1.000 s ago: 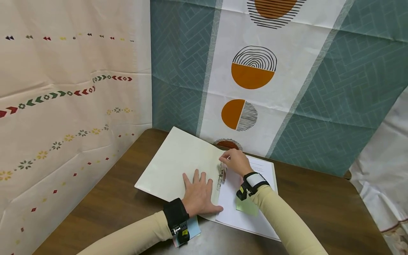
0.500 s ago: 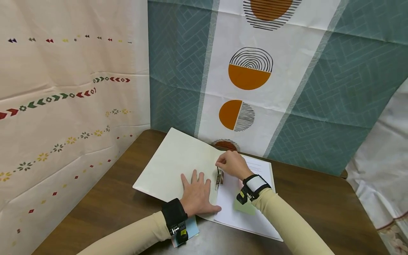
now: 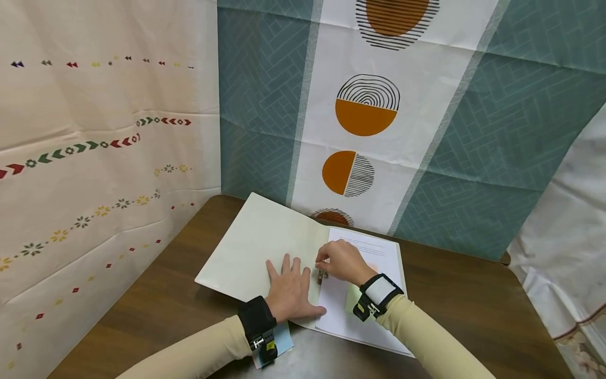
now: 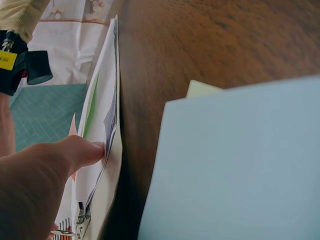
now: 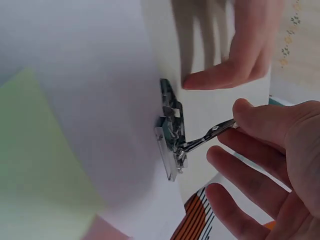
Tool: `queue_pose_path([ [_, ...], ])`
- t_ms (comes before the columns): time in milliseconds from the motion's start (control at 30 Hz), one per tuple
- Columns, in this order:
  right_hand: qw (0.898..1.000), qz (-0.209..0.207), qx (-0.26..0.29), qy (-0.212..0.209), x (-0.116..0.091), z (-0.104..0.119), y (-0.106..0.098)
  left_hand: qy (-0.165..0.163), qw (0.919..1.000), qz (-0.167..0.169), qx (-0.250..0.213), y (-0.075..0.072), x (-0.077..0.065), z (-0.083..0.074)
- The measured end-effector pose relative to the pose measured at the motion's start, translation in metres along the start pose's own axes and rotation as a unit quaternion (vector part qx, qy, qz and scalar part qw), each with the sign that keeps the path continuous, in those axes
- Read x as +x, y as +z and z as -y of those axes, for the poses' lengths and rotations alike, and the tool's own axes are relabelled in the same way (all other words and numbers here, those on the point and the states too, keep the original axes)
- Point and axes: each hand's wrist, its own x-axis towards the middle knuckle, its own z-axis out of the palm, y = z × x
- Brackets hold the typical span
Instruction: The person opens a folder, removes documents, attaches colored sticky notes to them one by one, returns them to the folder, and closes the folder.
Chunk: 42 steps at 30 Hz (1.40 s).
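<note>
A white folder [image 3: 265, 237] lies spread on the table, with printed papers [image 3: 338, 316] on its right side. A metal lever clip [image 5: 170, 125] sits at the papers' left edge by the spine. My right hand [image 3: 347, 261] pinches the clip's lever [image 5: 207, 137] between thumb and index finger; the lever stands out at an angle from the clip. My left hand [image 3: 291, 295] rests on the left cover with its fingers spread. Its thumb [image 4: 85, 150] presses at the edge of the papers. In the head view the right fingers hide part of the clip.
A green sticky note [image 3: 352, 297] and a pink one [image 3: 372, 267] are on the papers. Blue paper [image 3: 284, 339] lies on the wooden table [image 3: 450, 295] below the left wrist. Patterned cloths [image 3: 265, 105] hang behind and beside the table.
My right hand has moved down along the spine, toward me, with the clip's lever in its fingers. The left hand keeps its place on the cover. The head view has shifted slightly.
</note>
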Motion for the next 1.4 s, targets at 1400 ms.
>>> queue_pose_path([
  [1400,0.993,0.028,-0.09,-0.066,-0.015,0.005,0.016,-0.007,0.9998,0.011,-0.016,0.003,0.002,0.001],
])
